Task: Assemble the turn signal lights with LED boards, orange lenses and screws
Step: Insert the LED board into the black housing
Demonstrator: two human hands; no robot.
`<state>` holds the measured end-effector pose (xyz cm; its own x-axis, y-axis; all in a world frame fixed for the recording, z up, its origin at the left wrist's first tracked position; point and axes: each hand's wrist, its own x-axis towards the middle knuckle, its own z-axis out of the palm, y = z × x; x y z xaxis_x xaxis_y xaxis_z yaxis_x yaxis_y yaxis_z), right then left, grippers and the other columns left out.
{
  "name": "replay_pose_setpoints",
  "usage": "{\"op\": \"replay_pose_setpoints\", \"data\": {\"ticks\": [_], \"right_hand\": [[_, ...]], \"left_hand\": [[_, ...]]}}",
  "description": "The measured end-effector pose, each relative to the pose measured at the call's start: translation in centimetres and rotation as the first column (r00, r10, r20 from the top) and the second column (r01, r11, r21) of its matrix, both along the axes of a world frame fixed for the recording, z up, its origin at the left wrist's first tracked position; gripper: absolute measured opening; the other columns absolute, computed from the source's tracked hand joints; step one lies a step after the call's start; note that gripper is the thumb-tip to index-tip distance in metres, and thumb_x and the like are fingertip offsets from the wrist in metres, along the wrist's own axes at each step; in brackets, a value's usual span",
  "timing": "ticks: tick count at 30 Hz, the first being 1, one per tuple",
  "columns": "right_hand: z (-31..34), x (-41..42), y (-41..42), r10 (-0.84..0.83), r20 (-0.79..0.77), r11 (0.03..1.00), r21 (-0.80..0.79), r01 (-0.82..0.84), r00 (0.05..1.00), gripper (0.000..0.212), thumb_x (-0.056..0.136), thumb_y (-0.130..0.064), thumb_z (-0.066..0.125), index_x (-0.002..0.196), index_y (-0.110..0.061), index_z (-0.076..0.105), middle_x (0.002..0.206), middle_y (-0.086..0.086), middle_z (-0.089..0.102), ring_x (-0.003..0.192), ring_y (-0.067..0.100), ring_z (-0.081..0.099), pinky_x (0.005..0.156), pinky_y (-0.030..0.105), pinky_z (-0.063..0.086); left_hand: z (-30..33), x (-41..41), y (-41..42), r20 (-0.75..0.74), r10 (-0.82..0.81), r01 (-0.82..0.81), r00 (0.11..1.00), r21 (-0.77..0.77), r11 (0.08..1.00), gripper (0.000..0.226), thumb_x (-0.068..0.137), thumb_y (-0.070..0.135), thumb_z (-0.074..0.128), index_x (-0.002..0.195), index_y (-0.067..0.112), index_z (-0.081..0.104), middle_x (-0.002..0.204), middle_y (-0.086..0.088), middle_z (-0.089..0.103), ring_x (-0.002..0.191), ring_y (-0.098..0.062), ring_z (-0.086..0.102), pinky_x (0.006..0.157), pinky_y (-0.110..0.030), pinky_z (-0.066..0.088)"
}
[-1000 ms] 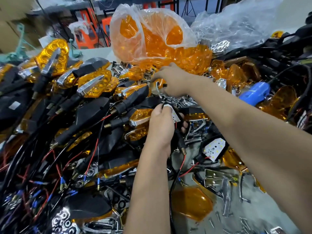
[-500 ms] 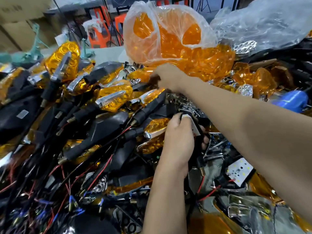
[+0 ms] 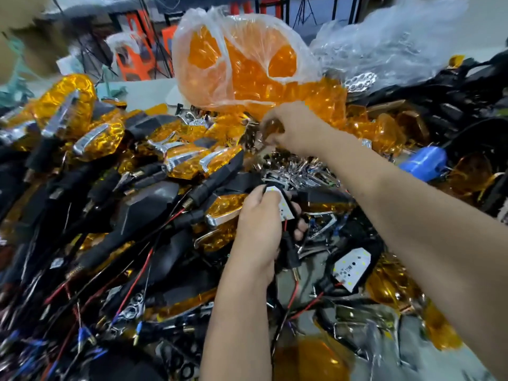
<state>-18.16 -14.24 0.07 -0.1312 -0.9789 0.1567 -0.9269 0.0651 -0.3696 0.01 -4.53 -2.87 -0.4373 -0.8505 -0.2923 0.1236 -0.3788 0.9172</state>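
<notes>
Workbench heaped with parts, seen from above; orange stools stand blurred in the far background. Far centre, a clear plastic bag of orange lenses (image 3: 242, 61) spills onto the pile; far right lies a crumpled clear plastic bag (image 3: 390, 45). The left half of the bench carries a heap of finished turn signals with black housings, chrome trim and orange lenses (image 3: 115, 166), their red and black wires trailing toward the near edge. Near right, a loose white LED board (image 3: 351, 268) sits in a black housing; a blue cylindrical object (image 3: 424, 163) lies at right.

The left hand (image 3: 258, 229), at centre, grips a black turn signal housing with a white LED board (image 3: 283, 207) seated in it. The right hand (image 3: 297, 127), reaching far toward the spilled lenses, pinches a small orange lens (image 3: 272, 127).

Progress, as judged: many units are complete; in this unit the board is in place, while lens and screws remain.

Compared with half a second earlier, the right hand now shows a lens between its fingers; the left hand's hold is unchanged.
</notes>
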Motion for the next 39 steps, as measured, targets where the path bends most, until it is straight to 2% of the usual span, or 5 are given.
{"op": "replay_pose_setpoints", "data": {"ticks": [15, 20, 27, 33, 39], "right_hand": [[0.4, -6.5, 12.0, -0.402, -0.114, 0.903, 0.117, 0.414, 0.909, 0.066, 0.073, -0.026, 0.094, 0.132, -0.013, 0.066, 0.111, 0.010, 0.069, 0.101, 0.031, 0.063, 0.087, 0.037, 0.051], [-0.2, -7.7, 13.3, -0.428, -0.016, 0.902, 0.052, 0.428, 0.904, 0.025, 0.082, -0.022, 0.085, 0.104, -0.016, 0.078, 0.076, -0.009, 0.060, 0.071, 0.012, 0.056, 0.075, 0.030, 0.042], [-1.2, -6.4, 12.8, -0.434, -0.243, 0.879, 0.095, 0.466, 0.868, 0.061, 0.083, -0.060, 0.077, 0.129, -0.020, 0.068, 0.130, 0.019, 0.056, 0.126, 0.037, 0.043, 0.108, 0.047, 0.032], [-1.3, -6.0, 14.8, -0.482, 0.220, 0.811, -0.255, 0.527, 0.848, 0.010, 0.094, -0.023, 0.075, 0.098, -0.027, 0.067, 0.111, 0.004, 0.070, 0.101, 0.023, 0.062, 0.083, 0.031, 0.047], [1.2, -2.5, 17.7, 0.044, 0.632, 0.956, -0.250, 0.151, 0.773, 0.040, 0.076, -0.040, 0.090, 0.088, -0.007, 0.071, 0.074, 0.020, 0.064, 0.067, 0.020, 0.050, 0.067, 0.034, 0.043]], "left_hand": [[0.8, -1.0, 1.2, -0.140, -0.056, 0.062, 0.989, 0.044, 0.997, 0.012, 0.108, 0.011, 0.039, 0.106, 0.006, 0.050, 0.075, -0.011, 0.061, 0.051, -0.022, 0.054, 0.043, -0.026, 0.040], [0.6, -0.9, 1.1, -0.153, -0.066, 0.072, 0.986, 0.035, 0.997, 0.021, 0.107, 0.011, 0.040, 0.091, 0.006, 0.052, 0.077, -0.012, 0.061, 0.053, -0.022, 0.055, 0.043, -0.026, 0.042], [0.4, -1.0, 1.0, -0.147, -0.082, 0.088, 0.986, 0.032, 0.996, 0.017, 0.105, 0.011, 0.039, 0.095, 0.005, 0.052, 0.078, -0.011, 0.062, 0.054, -0.021, 0.056, 0.044, -0.026, 0.043], [0.4, -0.9, 0.9, -0.150, -0.129, 0.130, 0.980, 0.002, 0.991, 0.018, 0.104, 0.009, 0.038, 0.096, 0.007, 0.053, 0.077, -0.010, 0.061, 0.055, -0.021, 0.056, 0.045, -0.027, 0.044], [0.3, -0.5, 0.5, -0.137, -0.217, 0.213, 0.966, -0.043, 0.976, 0.026, 0.104, 0.011, 0.036, 0.090, 0.011, 0.058, 0.078, -0.010, 0.062, 0.061, -0.025, 0.058, 0.051, -0.030, 0.047]]}}
